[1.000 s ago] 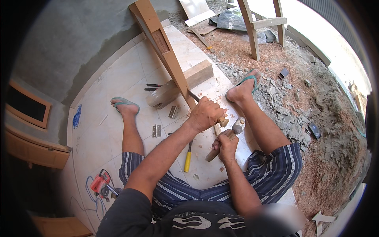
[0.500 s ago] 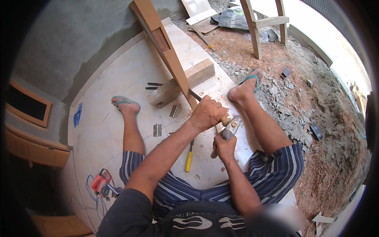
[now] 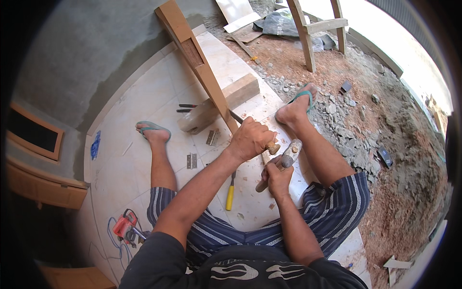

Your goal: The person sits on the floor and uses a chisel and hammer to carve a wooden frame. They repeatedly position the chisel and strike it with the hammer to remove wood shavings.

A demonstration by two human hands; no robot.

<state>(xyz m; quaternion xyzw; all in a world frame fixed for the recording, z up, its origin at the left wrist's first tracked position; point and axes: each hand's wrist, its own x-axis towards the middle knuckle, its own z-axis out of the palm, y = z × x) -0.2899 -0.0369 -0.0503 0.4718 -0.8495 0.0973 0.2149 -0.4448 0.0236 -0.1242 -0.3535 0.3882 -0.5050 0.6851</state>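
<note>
Chisel (image 3: 272, 147) in left hand (image 3: 251, 139), hammer (image 3: 288, 155) in right hand (image 3: 278, 177)

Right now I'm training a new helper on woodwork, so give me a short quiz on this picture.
1. True or false: the left hand grips a wooden-handled chisel set against the long wooden beam.
2. What does the right hand hold? A) a hammer B) a paintbrush C) a saw
3. Fill in: the tool lying on the tiled floor between the legs has a ____ handle.

Key:
1. True.
2. A; its metal head is close to the chisel's butt.
3. Yellow: it is the yellow-handled tool.
</note>
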